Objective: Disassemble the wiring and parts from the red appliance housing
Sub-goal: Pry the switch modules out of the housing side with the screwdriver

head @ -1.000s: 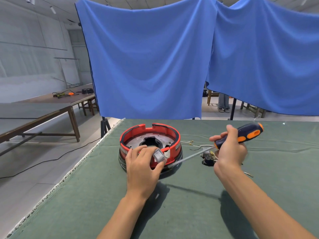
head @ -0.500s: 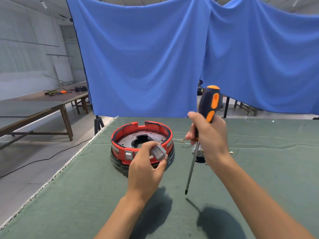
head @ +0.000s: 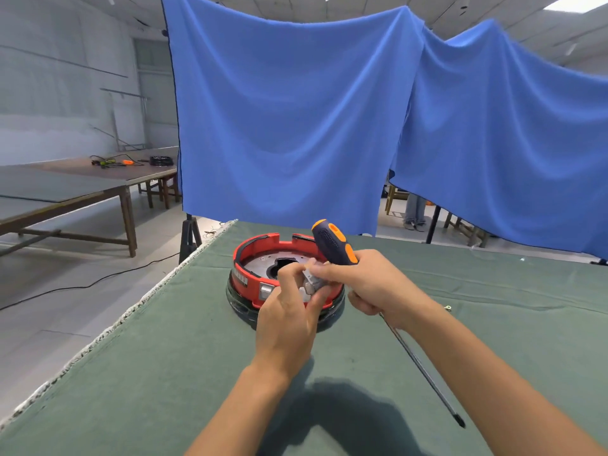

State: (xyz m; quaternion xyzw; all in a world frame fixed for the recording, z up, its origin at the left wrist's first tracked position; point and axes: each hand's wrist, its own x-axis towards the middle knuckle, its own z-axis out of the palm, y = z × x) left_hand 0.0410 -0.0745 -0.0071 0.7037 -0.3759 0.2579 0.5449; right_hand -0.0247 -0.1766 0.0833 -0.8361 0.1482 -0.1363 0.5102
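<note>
The red appliance housing (head: 251, 279), a round ring on a black base with a metal plate inside, stands on the green table cloth (head: 164, 357). Just in front of it my left hand (head: 289, 319) pinches a small grey switch part (head: 309, 284). My right hand (head: 371, 287) grips a screwdriver (head: 335, 243) with a dark blue and orange handle, and its thumb and forefinger also touch the grey part. The long shaft (head: 424, 373) points down and toward me, its tip over the cloth at the lower right.
A small metal piece (head: 446, 308) lies on the cloth to the right. The table's left edge (head: 108, 330) drops to the floor, where a black cable runs. Blue drapes (head: 296, 126) hang behind the table. A long wooden table (head: 82, 185) stands at the left.
My right hand has swung the screwdriver round so the shaft points back toward me, and has come over to the grey part held by my left hand. The view has shifted to the left.
</note>
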